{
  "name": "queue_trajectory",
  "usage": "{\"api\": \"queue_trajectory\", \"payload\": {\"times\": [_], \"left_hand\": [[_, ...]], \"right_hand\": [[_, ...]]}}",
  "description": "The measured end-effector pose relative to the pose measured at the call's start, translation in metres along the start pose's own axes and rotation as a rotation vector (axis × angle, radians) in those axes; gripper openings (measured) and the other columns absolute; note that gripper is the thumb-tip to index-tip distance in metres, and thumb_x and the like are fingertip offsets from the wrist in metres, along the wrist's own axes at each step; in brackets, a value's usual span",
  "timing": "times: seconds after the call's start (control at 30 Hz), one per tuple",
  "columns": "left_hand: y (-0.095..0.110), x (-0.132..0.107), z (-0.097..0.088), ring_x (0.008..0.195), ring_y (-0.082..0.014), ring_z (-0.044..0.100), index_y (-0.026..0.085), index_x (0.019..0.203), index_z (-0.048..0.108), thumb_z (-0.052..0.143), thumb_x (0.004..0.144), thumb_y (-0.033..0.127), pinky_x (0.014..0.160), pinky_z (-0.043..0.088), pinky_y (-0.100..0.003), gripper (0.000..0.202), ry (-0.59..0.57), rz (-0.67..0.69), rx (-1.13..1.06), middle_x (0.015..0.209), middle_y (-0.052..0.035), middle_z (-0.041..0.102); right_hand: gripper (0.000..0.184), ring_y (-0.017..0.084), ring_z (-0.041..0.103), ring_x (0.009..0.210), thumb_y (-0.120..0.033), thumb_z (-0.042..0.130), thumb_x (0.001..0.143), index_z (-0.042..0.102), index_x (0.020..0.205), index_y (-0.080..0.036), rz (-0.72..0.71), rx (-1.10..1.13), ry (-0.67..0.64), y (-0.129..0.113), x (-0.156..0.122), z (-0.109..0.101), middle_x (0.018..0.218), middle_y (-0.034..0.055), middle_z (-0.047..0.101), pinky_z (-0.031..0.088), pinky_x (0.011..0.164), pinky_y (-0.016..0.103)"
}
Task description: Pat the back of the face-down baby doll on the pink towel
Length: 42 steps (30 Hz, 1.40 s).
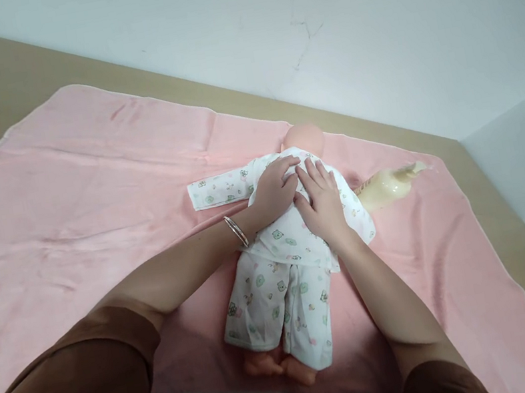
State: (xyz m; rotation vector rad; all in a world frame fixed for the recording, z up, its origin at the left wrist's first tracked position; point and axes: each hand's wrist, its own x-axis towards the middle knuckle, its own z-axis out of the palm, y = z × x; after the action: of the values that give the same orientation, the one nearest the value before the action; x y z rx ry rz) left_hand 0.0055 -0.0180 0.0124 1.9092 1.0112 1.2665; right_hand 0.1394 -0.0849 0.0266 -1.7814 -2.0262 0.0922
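A baby doll (304, 138) lies on a pink blanket, dressed in a white printed top (277, 238) and matching trousers (260, 298). Its bare feet (300, 367) stick out at the near end. My left hand (275, 189) rests on the upper part of the top, fingers loosely bent and apart. Close beside it, my right hand (322, 203) lies flat on the same cloth with its fingers spread. One sleeve (220, 189) stretches out to the left. My hands cover the middle of the doll's upper body.
The pink blanket (87, 180) covers much of a wooden table (26, 68). A pale yellow pump bottle (386, 189) lies on its side, right of the doll. A white wall (194, 39) stands behind the table.
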Motion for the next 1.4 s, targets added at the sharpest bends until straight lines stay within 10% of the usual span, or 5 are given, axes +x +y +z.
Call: {"api": "queue_trajectory", "payload": {"times": [1.4], "left_hand": [[-0.0053, 0.0019, 0.0029, 0.126, -0.0198, 0.06, 0.017, 0.115, 0.066, 0.044, 0.085, 0.011, 0.115, 0.045, -0.041, 0.037, -0.001, 0.12, 0.109, 0.126, -0.0076, 0.07]], "right_hand": [[0.057, 0.031, 0.018, 0.156, -0.038, 0.04, 0.097, 0.039, 0.153, -0.026, 0.001, -0.018, 0.004, -0.0004, -0.0003, 0.0003, 0.166, 0.0058, 0.029, 0.017, 0.123, 0.065]]}}
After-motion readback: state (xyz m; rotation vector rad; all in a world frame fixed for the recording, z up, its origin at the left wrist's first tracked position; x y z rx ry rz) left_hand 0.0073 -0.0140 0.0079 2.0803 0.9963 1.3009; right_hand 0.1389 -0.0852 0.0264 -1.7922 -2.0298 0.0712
